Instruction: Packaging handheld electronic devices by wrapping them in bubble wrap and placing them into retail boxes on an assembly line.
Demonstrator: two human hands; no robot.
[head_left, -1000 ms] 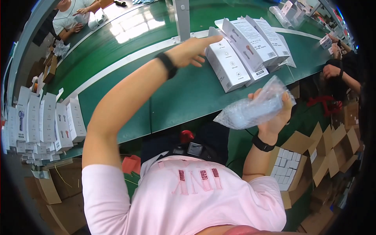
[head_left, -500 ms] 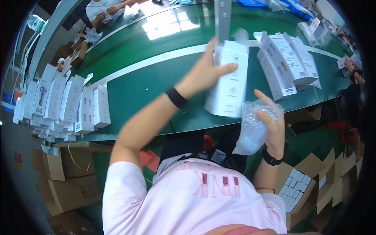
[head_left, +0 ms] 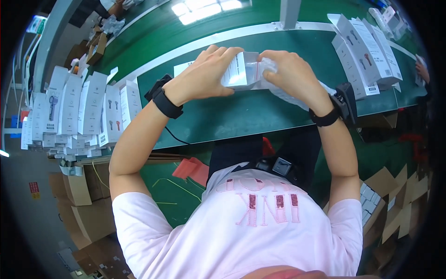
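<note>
- Fingers of the left hand point(head_left: 202, 76) are wrapped over the long white printed cardboard box point(head_left: 238, 72), with the thumb along its near side.
- Fingers of the right hand point(head_left: 296, 76) are bent in narrowly on the crinkled translucent plastic bag point(head_left: 285, 96), thumb and forefinger close to the box's right end; exactly what the tips pinch is hidden.
- The box lies lengthwise from left to right above the middle of the dark green worktop point(head_left: 209, 123); whether it rests on the surface cannot be told.
- The bag meets the box at that right end, beside a pale flap point(head_left: 252, 56), and trails to the right and near side beneath the hand.
- The step in hand appears to be working the bag at the box's end, the left hand steadying it.
- The next move seems to call for a firm left hold, a clear flap and loose plastic gathered in against snagging.
- A row of upright white boxes point(head_left: 90, 109) stands at the left; a leaning stack of white boxes point(head_left: 369, 56) stands at the far right, apart from both hands.
</note>
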